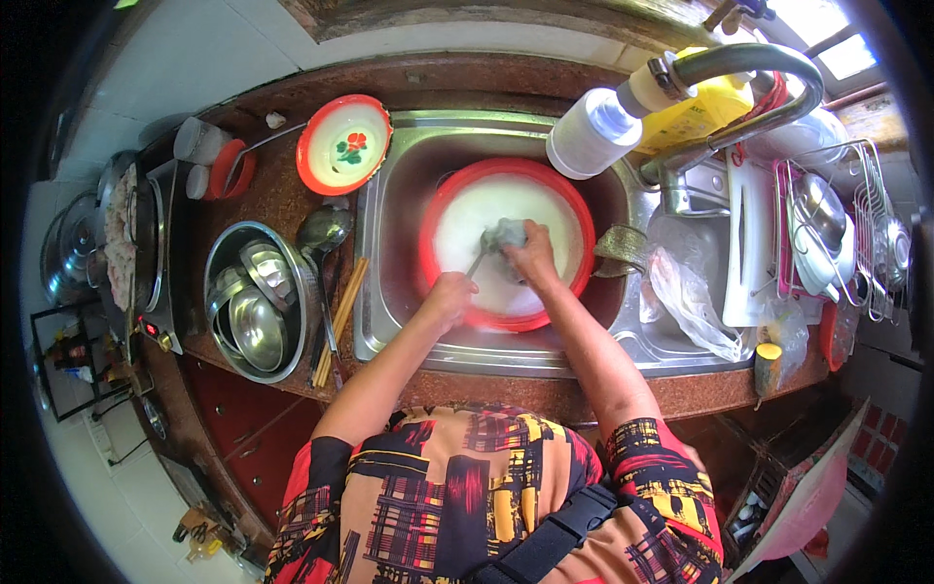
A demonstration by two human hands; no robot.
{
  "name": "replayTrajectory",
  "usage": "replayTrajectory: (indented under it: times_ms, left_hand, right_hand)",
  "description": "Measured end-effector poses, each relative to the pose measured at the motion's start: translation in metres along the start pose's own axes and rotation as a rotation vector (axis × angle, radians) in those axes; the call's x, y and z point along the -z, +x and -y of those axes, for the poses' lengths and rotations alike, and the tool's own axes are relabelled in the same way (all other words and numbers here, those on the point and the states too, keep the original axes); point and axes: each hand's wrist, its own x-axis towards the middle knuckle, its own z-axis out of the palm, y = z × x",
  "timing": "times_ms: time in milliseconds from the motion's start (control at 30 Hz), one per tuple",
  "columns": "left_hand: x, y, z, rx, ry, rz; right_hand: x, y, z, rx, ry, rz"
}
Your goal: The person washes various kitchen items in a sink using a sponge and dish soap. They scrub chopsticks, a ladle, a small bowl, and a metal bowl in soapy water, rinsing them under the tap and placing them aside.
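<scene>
A red-rimmed basin (430, 219) of cloudy, whitish water sits in the stainless steel sink (401, 157). Over the water, my left hand (454, 296) grips the handle of a metal utensil (478, 264), likely a spoon, whose head is hidden. My right hand (534, 255) presses a greyish cloth (511, 232) around the utensil's far end. To the left on the counter stands a steel bowl (211, 292) holding several smaller metal bowls (255, 328). A red-rimmed enamel dish with a flower (344, 144) lies beyond it.
A faucet (759, 58) with a white filter (595, 135) arches over the sink's right side. Wooden chopsticks (341, 321) and a ladle (328, 225) lie left of the sink. A plastic bag (686, 303), a white cutting board (744, 255) and a dish rack (868, 190) are at right.
</scene>
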Motion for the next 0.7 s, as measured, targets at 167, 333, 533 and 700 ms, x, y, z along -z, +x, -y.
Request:
replayTrajectory:
  times_ms: [167, 333, 533, 700]
  left_hand:
    - [-0.023, -0.013, -0.008, -0.074, 0.167, -0.006]
    - [-0.002, -0.021, 0.008, -0.091, 0.059, 0.098]
    - [0.002, -0.033, -0.005, -0.037, 0.012, -0.052]
    - [0.015, -0.015, -0.001, -0.134, 0.129, -0.236]
  right_hand:
    - [-0.012, -0.030, 0.022, 0.129, -0.086, 0.023]
    - [-0.009, -0.023, 0.016, 0.187, -0.298, -0.189]
    - [0.000, -0.001, -0.006, 0.259, -0.559, -0.313]
    - [0.000, 0.006, -0.019, -0.009, -0.286, -0.201]
